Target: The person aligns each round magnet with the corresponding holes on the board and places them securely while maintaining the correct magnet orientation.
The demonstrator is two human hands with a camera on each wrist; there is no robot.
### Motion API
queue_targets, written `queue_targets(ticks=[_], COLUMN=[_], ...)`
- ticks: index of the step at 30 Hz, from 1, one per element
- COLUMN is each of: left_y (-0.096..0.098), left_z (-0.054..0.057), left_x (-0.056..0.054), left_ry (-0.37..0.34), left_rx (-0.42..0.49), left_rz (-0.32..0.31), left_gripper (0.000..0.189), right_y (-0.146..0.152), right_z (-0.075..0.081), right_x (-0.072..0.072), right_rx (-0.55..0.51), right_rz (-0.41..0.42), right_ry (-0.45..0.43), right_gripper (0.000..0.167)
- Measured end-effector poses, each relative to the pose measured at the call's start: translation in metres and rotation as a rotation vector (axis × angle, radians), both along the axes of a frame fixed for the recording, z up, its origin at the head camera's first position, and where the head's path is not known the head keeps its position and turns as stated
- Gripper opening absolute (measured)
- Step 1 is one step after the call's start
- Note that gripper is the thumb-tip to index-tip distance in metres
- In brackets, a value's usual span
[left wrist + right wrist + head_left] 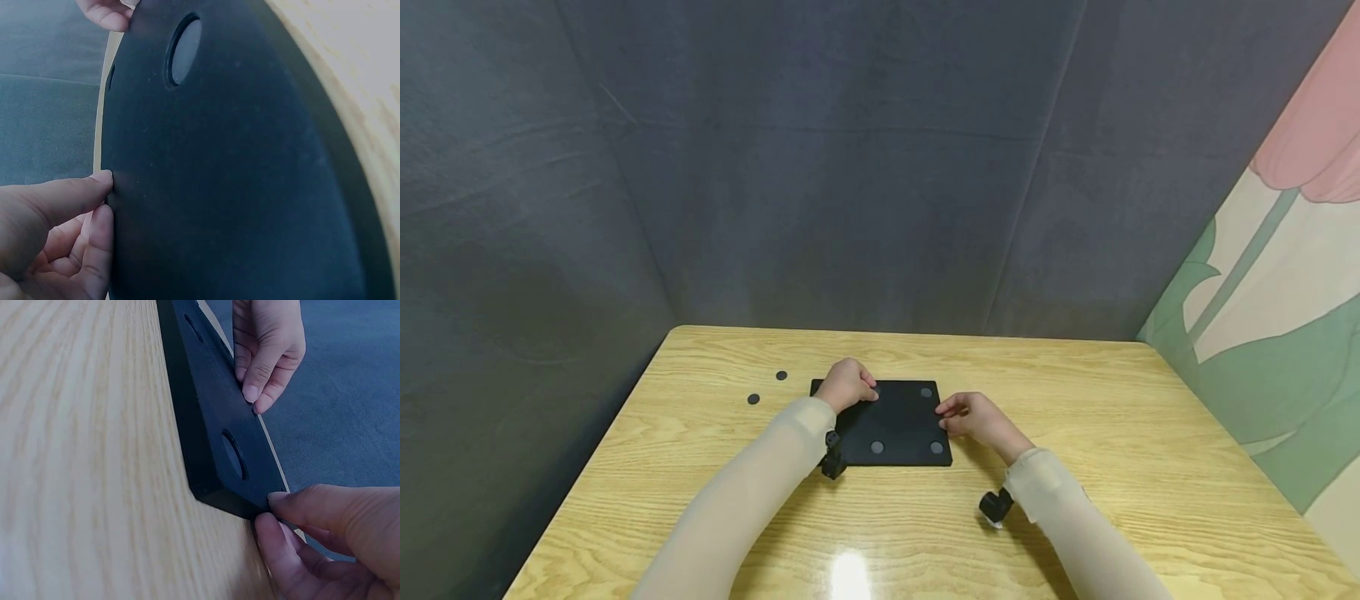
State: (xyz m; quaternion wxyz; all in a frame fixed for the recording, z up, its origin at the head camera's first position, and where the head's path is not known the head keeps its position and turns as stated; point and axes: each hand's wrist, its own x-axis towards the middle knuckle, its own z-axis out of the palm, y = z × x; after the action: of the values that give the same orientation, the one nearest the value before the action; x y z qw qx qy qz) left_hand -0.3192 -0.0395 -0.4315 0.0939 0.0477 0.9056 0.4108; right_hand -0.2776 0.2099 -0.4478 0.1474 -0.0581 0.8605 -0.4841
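Note:
A flat black board (902,421) with round recesses lies on the table; grey discs show in several of them. My left hand (847,385) reaches over its far half. Its thumb and forefinger pinch what looks like a small dark disc (877,391) at a far recess, mostly hidden by the fingertips. At the board's right edge is my right hand (977,418), thumb and forefinger a little apart, tips touching the edge. In the right wrist view, those fingertips (269,528) rest by the board's corner. A grey disc (936,447) sits in the near right recess.
Two loose dark discs, one farther back (782,375) and one nearer (753,399), lie on the wooden table (1075,392) left of the board. A dark curtain (850,167) hangs behind the table, and a flower-patterned cloth (1262,333) covers the right side.

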Motion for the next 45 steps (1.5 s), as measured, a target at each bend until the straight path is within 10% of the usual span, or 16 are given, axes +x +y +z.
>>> queue_targets(ticks=[33, 45], left_y=[-0.01, -0.053], left_z=[0.003, 0.045], left_x=[0.002, -0.001], left_ry=[0.004, 0.011], left_rx=[0.093, 0.22], left_rz=[-0.025, 0.012], left_gripper=[0.011, 0.026], right_y=[0.001, 0.0], right_z=[-0.006, 0.001], right_x=[-0.002, 0.001], right_rx=[-0.032, -0.011], right_rz=[0.016, 0.011], right_ry=[0.002, 0.002], right_gripper=[0.023, 0.021])
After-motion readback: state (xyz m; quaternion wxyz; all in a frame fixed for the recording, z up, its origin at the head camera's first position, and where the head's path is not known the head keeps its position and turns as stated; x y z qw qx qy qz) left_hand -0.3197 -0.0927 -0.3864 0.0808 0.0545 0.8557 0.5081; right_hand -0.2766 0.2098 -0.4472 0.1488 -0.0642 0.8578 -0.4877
